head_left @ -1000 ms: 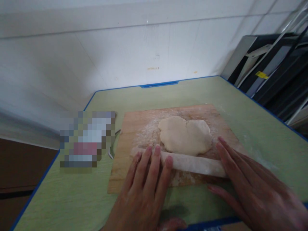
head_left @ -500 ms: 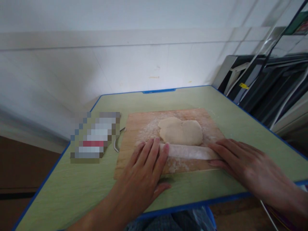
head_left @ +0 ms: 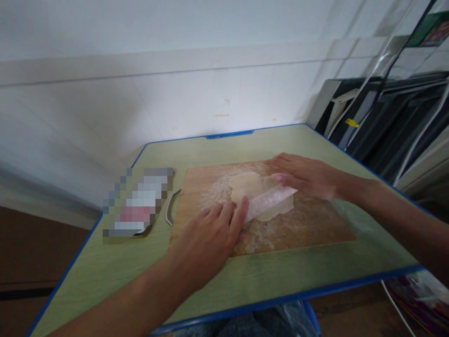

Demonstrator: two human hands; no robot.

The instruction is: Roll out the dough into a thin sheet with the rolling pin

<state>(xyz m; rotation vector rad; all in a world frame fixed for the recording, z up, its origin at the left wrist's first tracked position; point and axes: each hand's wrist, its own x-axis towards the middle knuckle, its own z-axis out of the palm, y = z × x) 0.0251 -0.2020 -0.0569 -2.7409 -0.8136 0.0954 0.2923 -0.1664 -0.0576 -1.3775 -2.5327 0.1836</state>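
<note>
My pale green, blue-edged surface [head_left: 280, 145] sits right by a scuffed white wall [head_left: 192, 93], dark panels [head_left: 403, 110] off right, lighting's kinda dim.

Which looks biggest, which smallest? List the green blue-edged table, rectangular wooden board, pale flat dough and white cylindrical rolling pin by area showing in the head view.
1. Green blue-edged table
2. Rectangular wooden board
3. Pale flat dough, partly covered
4. White cylindrical rolling pin; its ends are hidden, so only the visible part counts.
</note>
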